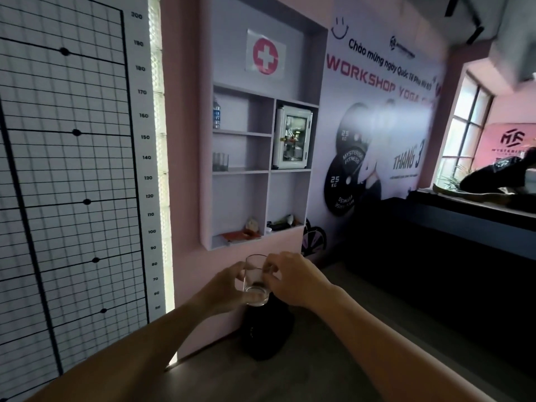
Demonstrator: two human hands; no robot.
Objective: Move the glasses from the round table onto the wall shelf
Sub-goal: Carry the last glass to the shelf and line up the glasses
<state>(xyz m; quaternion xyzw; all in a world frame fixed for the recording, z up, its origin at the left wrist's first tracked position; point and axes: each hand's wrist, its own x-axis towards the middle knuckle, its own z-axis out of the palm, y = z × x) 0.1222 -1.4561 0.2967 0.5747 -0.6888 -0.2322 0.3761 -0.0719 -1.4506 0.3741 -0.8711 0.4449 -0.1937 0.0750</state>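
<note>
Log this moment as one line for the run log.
carry | both hands on glass | left hand, right hand | below wall shelf | glasses already there | not yet placed

Clear glass [255, 278], pale lilac wall shelf [240, 134], red-and-white cross sign [265, 56], black-gridded white chart [69, 158].

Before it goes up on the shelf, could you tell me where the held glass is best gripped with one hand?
Grip the glass around its straight mid wall, coming from the side. It stands upright, plain and cylindrical, with no handle, so a sideways wrap suits it. The left hand and right hand already pinch it from opposite sides; I would judge either could close round it, keeping fingers off the open rim.
</note>
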